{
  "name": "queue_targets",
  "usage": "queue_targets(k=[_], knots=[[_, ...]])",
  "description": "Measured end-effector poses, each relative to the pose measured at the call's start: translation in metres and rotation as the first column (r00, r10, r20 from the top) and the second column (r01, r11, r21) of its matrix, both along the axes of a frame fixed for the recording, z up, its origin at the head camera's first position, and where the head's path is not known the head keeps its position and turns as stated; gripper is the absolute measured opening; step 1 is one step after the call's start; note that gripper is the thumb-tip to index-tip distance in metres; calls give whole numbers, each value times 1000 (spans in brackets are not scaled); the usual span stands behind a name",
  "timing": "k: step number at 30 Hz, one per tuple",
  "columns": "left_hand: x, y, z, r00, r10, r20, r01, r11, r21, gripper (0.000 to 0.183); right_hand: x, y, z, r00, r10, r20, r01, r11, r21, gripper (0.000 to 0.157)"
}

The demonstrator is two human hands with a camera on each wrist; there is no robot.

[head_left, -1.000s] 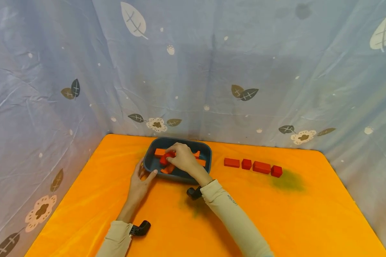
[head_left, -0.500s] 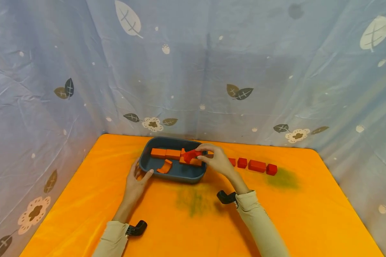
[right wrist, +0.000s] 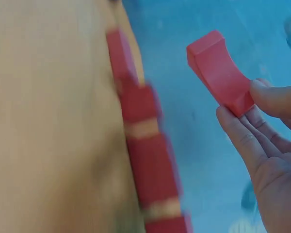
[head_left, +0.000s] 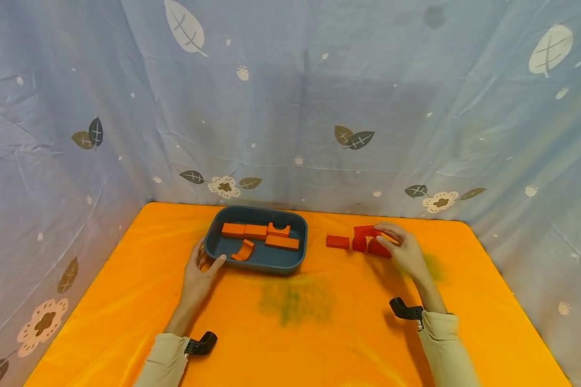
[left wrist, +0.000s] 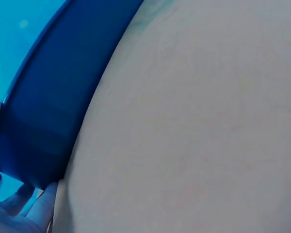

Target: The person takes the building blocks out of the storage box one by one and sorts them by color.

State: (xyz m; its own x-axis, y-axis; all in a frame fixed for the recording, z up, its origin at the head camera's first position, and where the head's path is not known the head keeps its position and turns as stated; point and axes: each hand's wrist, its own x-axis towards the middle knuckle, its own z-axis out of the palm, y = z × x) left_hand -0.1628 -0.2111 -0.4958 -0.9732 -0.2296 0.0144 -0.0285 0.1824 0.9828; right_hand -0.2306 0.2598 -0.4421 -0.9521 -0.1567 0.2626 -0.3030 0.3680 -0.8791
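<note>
My left hand [head_left: 197, 279] grips the left end of a dark blue-grey plastic tray [head_left: 290, 259], its thumb at the near rim. In the left wrist view the fingers curl at the tray's corner [left wrist: 48, 111]. My right hand [head_left: 406, 255] pinches one end of a red curved block [right wrist: 220, 73] between thumb and fingers, over the row of red blocks. Inside the tray lie several orange blocks: rectangular ones [head_left: 255, 232], a notched one [head_left: 278, 231], a long one [head_left: 282, 242] and a curved one [head_left: 244, 250].
Right of the tray, red blocks stand in a row on the orange tabletop [head_left: 339, 333]: a rectangular block [head_left: 338, 242] at the left, then others partly hidden by my right hand and the held block. A leaf-patterned curtain [head_left: 281, 107] hangs behind the table.
My right hand has lifted the red curved block out of the tray and carried it right, to the row of red blocks. My left hand has stayed at the tray's left end.
</note>
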Motion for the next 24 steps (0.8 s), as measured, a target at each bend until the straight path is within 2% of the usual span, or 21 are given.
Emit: queue_targets(k=[2,5,9,11,17,20,24], knots=[[-2,2,-2,1000,-7,0,7,1000,-8,81,7,23,-4,996,-77,-47,77,997,10,32],[-2,4,-3,1000,-26,1,26,1000,-14,83,15,55,-9,982,-169,-88,167,985,-38,28],[1,0,-2,1000,0,2,0,1000,-25,82,21,82,-18,977,-210,-43,202,967,-154,29],[4,-6,1,1000,23,6,-23,999,-36,82,22,90,-25,977,-214,-14,209,964,-167,31],[2,-8,5,1000,1,14,0,1000,-24,85,31,115,-41,950,-313,13,314,949,-22,32],[1,-6,5,1000,3,11,-2,1000,-11,84,34,124,-47,955,-295,21,295,955,7,32],[0,-2,1,1000,1,14,0,1000,-8,82,36,131,-54,967,-251,-35,253,964,86,27]])
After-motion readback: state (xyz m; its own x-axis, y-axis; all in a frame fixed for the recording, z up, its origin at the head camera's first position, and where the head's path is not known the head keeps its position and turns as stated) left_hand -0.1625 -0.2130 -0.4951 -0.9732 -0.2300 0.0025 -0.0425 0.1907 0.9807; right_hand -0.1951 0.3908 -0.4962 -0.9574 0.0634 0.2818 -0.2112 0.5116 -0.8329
